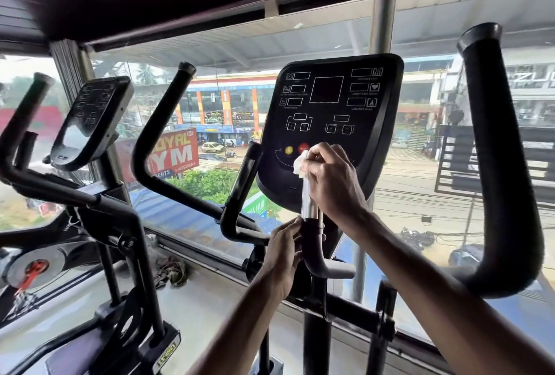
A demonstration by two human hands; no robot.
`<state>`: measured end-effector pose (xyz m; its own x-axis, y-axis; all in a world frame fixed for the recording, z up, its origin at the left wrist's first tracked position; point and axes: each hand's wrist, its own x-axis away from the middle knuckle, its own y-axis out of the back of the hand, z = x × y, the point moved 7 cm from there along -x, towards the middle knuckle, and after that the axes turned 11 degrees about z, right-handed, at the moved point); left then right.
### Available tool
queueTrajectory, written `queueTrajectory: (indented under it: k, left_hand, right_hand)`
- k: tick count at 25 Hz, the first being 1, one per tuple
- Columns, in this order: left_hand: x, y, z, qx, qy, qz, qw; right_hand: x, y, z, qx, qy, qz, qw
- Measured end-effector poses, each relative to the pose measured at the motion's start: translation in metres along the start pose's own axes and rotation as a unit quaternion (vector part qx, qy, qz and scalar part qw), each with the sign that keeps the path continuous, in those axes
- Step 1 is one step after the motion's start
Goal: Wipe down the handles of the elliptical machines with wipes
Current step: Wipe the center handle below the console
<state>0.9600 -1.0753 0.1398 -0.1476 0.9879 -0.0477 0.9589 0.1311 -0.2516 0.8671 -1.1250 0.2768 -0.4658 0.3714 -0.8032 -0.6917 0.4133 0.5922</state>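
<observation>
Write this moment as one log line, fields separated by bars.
step: wiping | right hand: holds wipe on top of metal grip | left hand: on black bar below | big handles: untouched

The wipe [301, 166] was a small, crumpled white sheet, bunched at the top of the inner right grip [310, 203] of the near elliptical, in front of the lower edge of its console. That grip was a short upright post with a polished silver section above a black section, curving outward at its base. The matching inner left grip [242, 182] was black and tilted slightly. The long outer handles were thick, black, foam-covered bars with capped ends: the left handle [156, 122] leaned right, and the right handle [495, 146] rose nearly upright from a curved base.
</observation>
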Motion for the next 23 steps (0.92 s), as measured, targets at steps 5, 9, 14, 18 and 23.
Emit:
queueTrajectory:
  k: [5, 9, 14, 18, 23]
  left_hand:
    - [0.0, -0.001, -0.001, 0.004, -0.006, 0.011, 1.0]
    - [0.001, -0.001, -0.001, -0.01, -0.008, 0.008, 1.0]
    - [-0.004, -0.002, -0.007, -0.039, -0.014, -0.003, 0.999]
    - [-0.006, 0.001, -0.004, -0.036, -0.014, 0.006, 0.999]
    - [-0.009, 0.001, -0.003, -0.028, -0.015, -0.01, 0.999]
  right_hand:
    - [0.022, -0.002, -0.002, -0.033, 0.018, 0.006, 0.999]
    - [0.032, -0.005, 0.001, -0.048, -0.003, -0.026, 0.998]
    - [0.0, 0.003, -0.009, -0.041, -0.031, -0.075, 0.996]
    - [-0.003, -0.003, -0.002, -0.036, -0.037, -0.059, 0.997]
    - [-0.001, 0.008, -0.03, -0.101, -0.114, -0.136, 0.979]
